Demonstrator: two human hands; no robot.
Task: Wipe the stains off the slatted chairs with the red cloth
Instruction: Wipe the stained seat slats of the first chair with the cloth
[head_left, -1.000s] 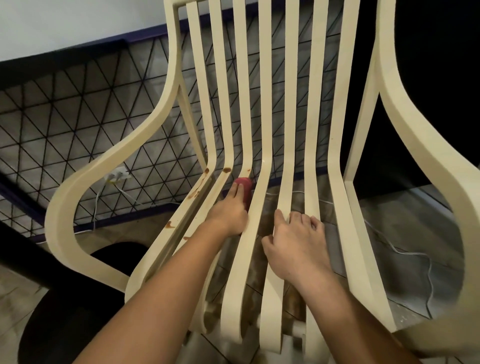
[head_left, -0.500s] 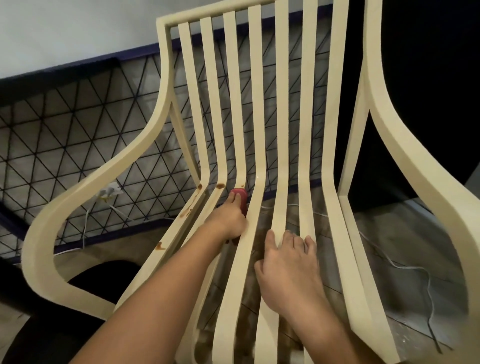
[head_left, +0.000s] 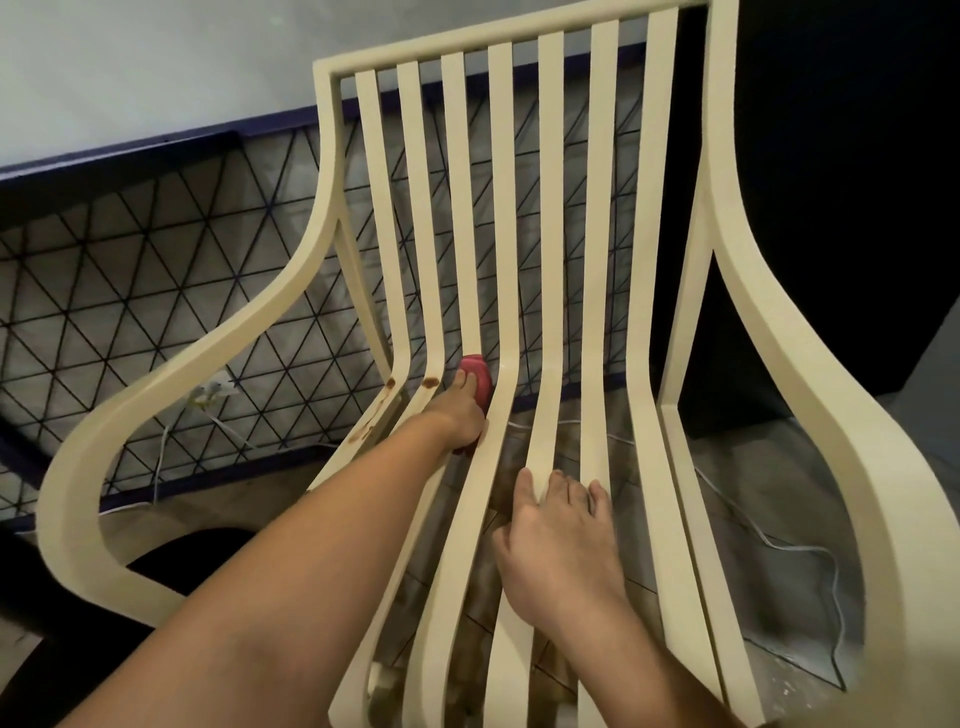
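Cleaning under way: a person leans over a cream slatted chair (head_left: 249, 332), both bare forearms reaching onto the seat, as seen by the head camera. The left hand (head_left: 457, 415) grips a red cloth (head_left: 477, 376). Its fingers (head_left: 467, 387) are curled over the cloth and press it against the third slat from the left, right at the bend where the seat turns up into the back. The cloth's rounded end shows beyond the fingertips and sits just beside the fourth slat.

The right hand (head_left: 558, 545) rests nearer the front of the seat, palm down and holding nothing. Its fingers lie straight and slightly apart across the middle slats, thumb out to the side.

Brown stains (head_left: 430, 383) mark the chair to the left of the cloth: one at the bend of the second slat, one at the bend of the first, and a smear lower along the seat's left edge.

Seven back slats rise to a flat top rail, and curved armrests sweep down on either side. Behind the chair, a dark grille (head_left: 130, 270) of triangular wire mesh runs below a pale wall (head_left: 156, 78). A thin white cable (head_left: 795, 550) trails over the grey floor (head_left: 769, 467), visible through the slats and under the right armrest.
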